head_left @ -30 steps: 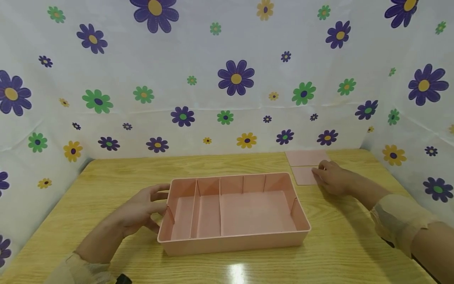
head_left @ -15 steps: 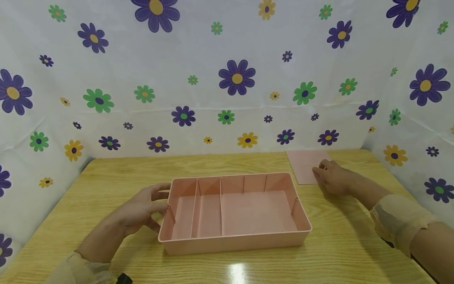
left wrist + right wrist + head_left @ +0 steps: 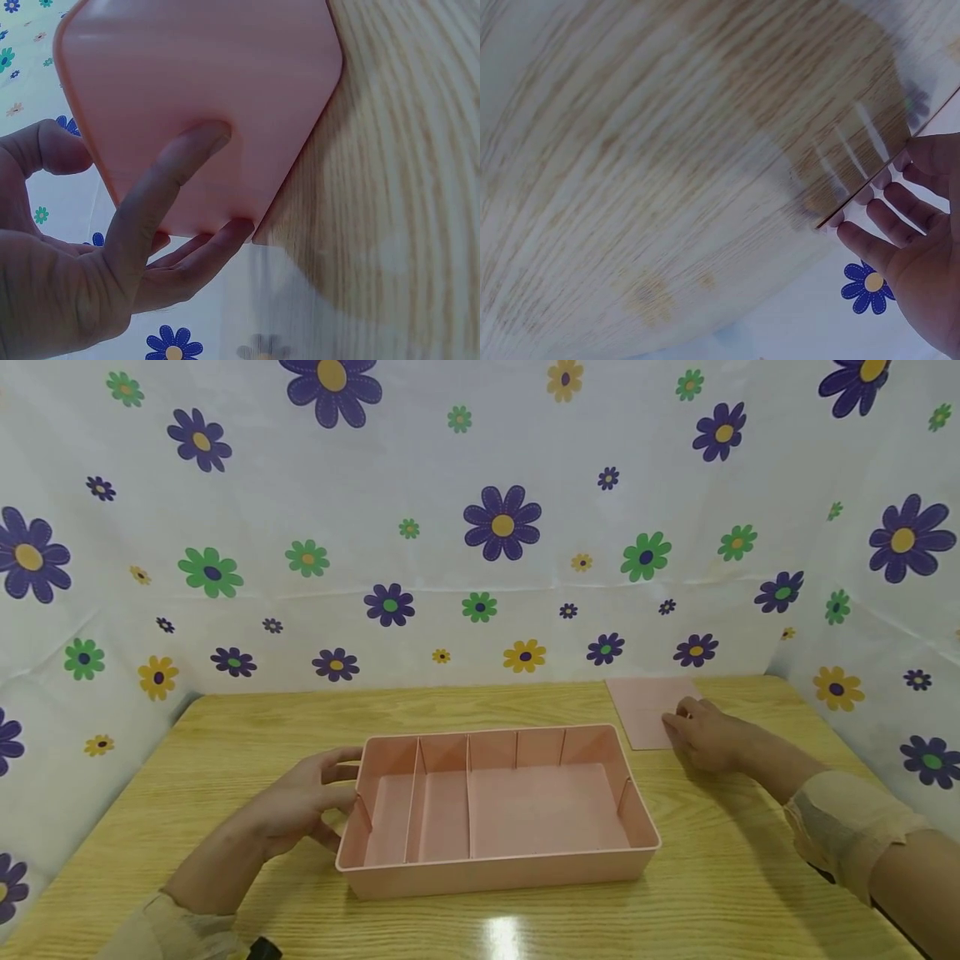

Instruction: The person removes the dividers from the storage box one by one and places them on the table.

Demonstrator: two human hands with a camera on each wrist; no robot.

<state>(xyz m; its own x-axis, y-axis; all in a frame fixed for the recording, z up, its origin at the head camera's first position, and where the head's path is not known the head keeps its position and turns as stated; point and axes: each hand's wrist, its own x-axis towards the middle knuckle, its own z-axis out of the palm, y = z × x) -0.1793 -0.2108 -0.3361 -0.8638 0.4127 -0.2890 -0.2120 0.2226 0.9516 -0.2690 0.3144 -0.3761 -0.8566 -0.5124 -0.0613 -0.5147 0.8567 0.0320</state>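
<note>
Our left forearm (image 3: pixel 213 864) slants forward and inward, the left hand (image 3: pixel 303 797) holding its fingers (image 3: pixel 165 187) spread and slightly bent. Our right forearm (image 3: pixel 776 764) lies farther forward, the right hand (image 3: pixel 705 735) with fingertips lined up.

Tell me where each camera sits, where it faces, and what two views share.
Head: on the person's head, facing forward and down at the pink tray; left hand, right hand and forearms show.
Left wrist: on that wrist, facing the tray's outer end; left hand shows.
Right wrist: on that wrist, facing the wooden tabletop; right hand shows.
Shared: head and left wrist both show the left hand touching the tray.
</note>
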